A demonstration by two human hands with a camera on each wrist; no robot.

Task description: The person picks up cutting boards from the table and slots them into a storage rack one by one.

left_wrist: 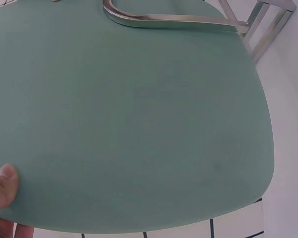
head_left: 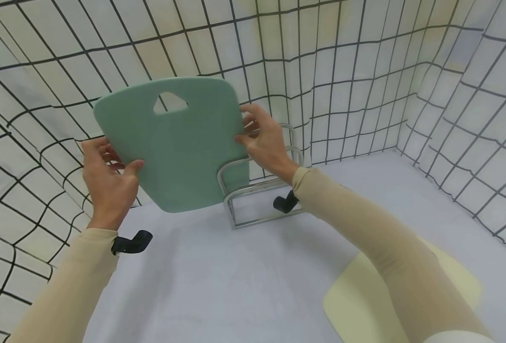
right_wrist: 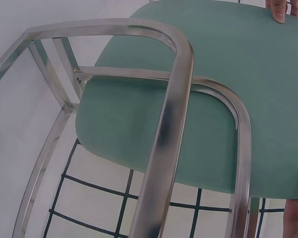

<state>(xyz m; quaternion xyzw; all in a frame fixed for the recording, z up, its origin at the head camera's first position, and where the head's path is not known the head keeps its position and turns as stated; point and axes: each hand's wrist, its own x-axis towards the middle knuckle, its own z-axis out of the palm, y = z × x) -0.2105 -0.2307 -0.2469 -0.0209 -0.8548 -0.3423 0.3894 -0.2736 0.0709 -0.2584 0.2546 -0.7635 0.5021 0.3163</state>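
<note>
A green cutting board [head_left: 184,147] with a handle cutout is held tilted between both hands. My left hand [head_left: 109,181] grips its left edge, thumb on the front face and fingers behind. At the opposite edge, my right hand [head_left: 263,140] pinches the board. The board's lower right part lies behind the front bars of a metal rack [head_left: 253,188], while its left part extends past the rack's side. In the right wrist view, two bent bars of the rack [right_wrist: 171,124] cross over the board [right_wrist: 134,114]. The left thumb [left_wrist: 5,186] shows on the board in the left wrist view.
A pale yellow board [head_left: 355,295] lies flat on the white table [head_left: 218,286] at the front right, partly covered by my right forearm. A black-lined grid cloth [head_left: 355,81] hangs behind and along both sides.
</note>
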